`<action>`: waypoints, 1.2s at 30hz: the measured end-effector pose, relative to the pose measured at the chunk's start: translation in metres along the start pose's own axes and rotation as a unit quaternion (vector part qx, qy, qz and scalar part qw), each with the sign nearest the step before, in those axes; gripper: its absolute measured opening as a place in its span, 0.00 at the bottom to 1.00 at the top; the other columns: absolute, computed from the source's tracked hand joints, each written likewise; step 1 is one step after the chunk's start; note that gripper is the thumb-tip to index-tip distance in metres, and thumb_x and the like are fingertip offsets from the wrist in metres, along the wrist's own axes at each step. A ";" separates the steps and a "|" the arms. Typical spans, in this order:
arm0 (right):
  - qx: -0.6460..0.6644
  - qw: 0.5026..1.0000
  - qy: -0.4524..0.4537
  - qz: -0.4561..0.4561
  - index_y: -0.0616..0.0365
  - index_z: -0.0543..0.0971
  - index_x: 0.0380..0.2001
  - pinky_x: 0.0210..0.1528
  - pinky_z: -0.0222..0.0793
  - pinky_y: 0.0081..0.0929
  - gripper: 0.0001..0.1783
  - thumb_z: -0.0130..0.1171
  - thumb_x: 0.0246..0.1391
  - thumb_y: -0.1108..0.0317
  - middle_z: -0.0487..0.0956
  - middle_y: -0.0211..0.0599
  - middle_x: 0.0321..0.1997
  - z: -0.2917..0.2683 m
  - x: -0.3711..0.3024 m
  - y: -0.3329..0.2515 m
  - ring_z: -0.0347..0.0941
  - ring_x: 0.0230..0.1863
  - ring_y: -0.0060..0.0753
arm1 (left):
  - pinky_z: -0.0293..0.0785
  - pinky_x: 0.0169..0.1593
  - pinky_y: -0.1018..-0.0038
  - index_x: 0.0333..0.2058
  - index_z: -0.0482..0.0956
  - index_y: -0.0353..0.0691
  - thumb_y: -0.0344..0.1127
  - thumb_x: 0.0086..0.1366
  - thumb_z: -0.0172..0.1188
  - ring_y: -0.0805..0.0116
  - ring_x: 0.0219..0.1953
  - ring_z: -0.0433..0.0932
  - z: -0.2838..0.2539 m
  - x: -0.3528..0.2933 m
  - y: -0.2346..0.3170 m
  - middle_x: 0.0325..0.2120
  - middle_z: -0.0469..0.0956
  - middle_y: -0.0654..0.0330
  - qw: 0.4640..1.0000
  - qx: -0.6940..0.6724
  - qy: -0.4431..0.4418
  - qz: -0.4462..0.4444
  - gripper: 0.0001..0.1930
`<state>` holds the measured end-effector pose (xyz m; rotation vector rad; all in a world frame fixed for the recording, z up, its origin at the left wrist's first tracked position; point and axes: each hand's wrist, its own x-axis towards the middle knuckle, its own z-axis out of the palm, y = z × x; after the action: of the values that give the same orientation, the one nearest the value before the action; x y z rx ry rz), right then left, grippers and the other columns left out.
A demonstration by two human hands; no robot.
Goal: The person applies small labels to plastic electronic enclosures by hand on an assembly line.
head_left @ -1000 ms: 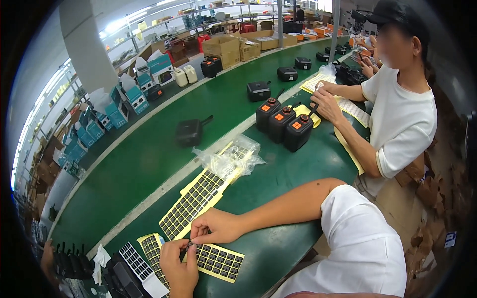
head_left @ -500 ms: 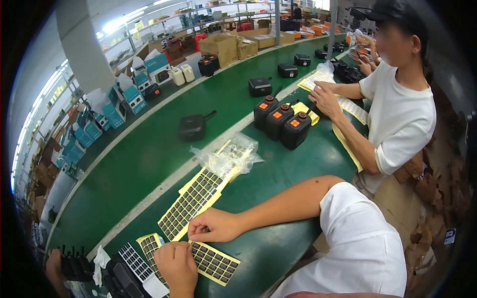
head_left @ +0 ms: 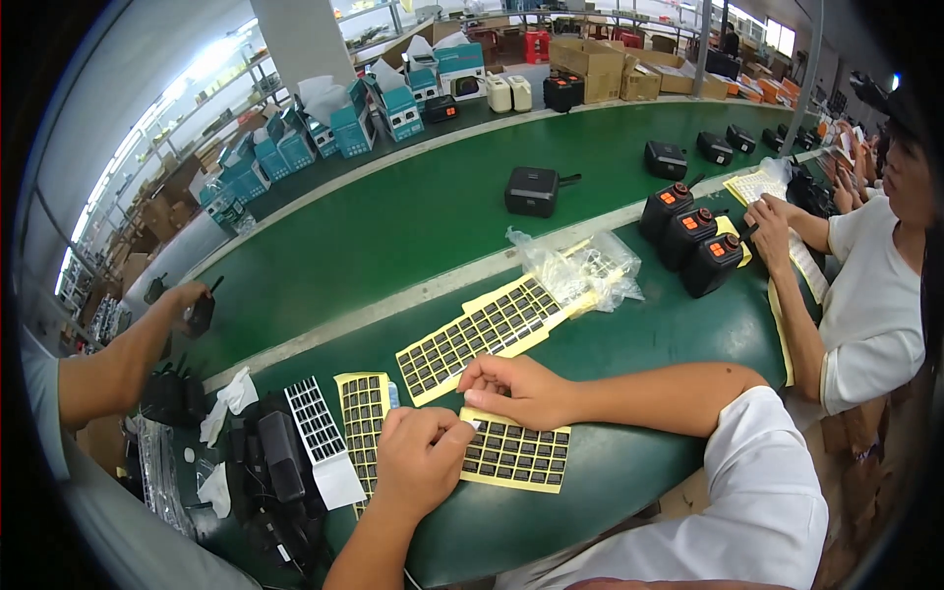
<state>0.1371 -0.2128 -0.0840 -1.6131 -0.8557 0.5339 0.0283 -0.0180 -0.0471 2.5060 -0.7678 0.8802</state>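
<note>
Left hand (head_left: 423, 460) and, at its two o'clock, right hand (head_left: 518, 391), both half-curled by label sheet (head_left: 518, 458); anything gripped, cannot tell

On my remote view the label sheet (head_left: 516, 457) reads as smooth yellow paper, while the tabletop (head_left: 649, 339) looks smooth with a faint gloss. I see thin, shiny, crinkled clear plastic in the bag (head_left: 610, 270) and hard, mostly matt black plastic on the upright devices (head_left: 685, 246). The tissue (head_left: 234, 395) looks like rumpled matt paper, the boxes (head_left: 585, 74) dull cardboard, the near sleeve (head_left: 767, 482) creased matt cloth.
</note>
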 end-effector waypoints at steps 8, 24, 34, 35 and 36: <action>-0.114 0.987 -0.076 -0.078 0.58 0.78 0.52 0.44 0.75 0.25 0.26 0.75 0.52 0.62 0.80 0.32 0.37 -0.005 -0.007 -0.001 0.75 0.38 0.24 | 0.70 0.44 0.64 0.37 0.80 0.46 0.27 0.54 0.69 0.64 0.36 0.78 -0.004 0.003 0.003 0.42 0.78 0.61 0.997 -0.015 0.067 -0.041 0.12; -0.172 0.963 -0.097 -0.182 0.52 0.81 0.39 0.44 0.69 0.36 0.18 0.77 0.46 0.62 0.78 0.35 0.41 -0.002 0.001 -0.008 0.74 0.42 0.40 | 0.78 0.44 0.69 0.58 0.65 0.40 0.28 0.53 0.76 0.61 0.43 0.79 0.009 -0.011 -0.020 0.59 0.64 0.44 0.967 -0.198 0.120 -0.105 0.36; -0.057 0.990 -0.086 -0.095 0.56 0.78 0.45 0.29 0.66 0.18 0.17 0.73 0.54 0.69 0.80 0.25 0.26 -0.004 -0.005 -0.005 0.74 0.27 0.13 | 0.80 0.44 0.68 0.61 0.60 0.41 0.22 0.53 0.73 0.58 0.49 0.77 0.009 -0.013 -0.023 0.57 0.66 0.41 0.968 -0.192 0.153 -0.043 0.40; -0.057 0.990 -0.083 -0.099 0.56 0.78 0.45 0.29 0.66 0.18 0.17 0.73 0.54 0.69 0.80 0.25 0.26 -0.004 -0.004 -0.006 0.74 0.27 0.13 | 0.80 0.44 0.68 0.61 0.60 0.41 0.22 0.53 0.73 0.58 0.49 0.77 0.008 -0.011 -0.021 0.57 0.66 0.41 0.969 -0.190 0.152 -0.038 0.40; -0.053 0.993 -0.081 -0.067 0.57 0.78 0.46 0.31 0.68 0.18 0.17 0.73 0.55 0.69 0.81 0.25 0.26 -0.005 -0.004 -0.008 0.75 0.28 0.14 | 0.81 0.44 0.68 0.61 0.61 0.42 0.22 0.52 0.74 0.57 0.49 0.77 0.007 -0.007 -0.017 0.56 0.66 0.42 0.970 -0.194 0.147 -0.027 0.40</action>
<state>0.1368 -0.2188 -0.0760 -1.6102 -1.1231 0.5366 0.0368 -0.0057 -0.0593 1.9914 -0.6918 0.9493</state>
